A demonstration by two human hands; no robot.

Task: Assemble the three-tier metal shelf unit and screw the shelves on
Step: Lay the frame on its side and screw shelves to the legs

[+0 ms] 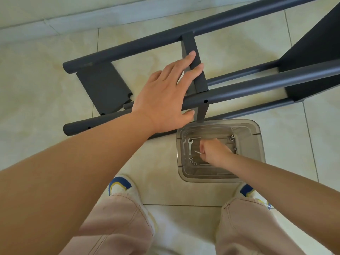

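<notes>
The dark grey metal shelf unit lies on its side on the tiled floor, its round poles running left to right. My left hand rests flat on the near pole, fingers spread over the middle shelf panel. A screw hole shows in the pole just right of that hand. My right hand is down inside a clear plastic bin, fingers closed around a thin silver tool or screw. A small flat wrench and several loose nuts lie on the bin's bottom.
The bin stands on the floor right against the shelf unit's near pole. My two feet in white and blue shoes stand just behind it. A wall baseboard runs along the far side.
</notes>
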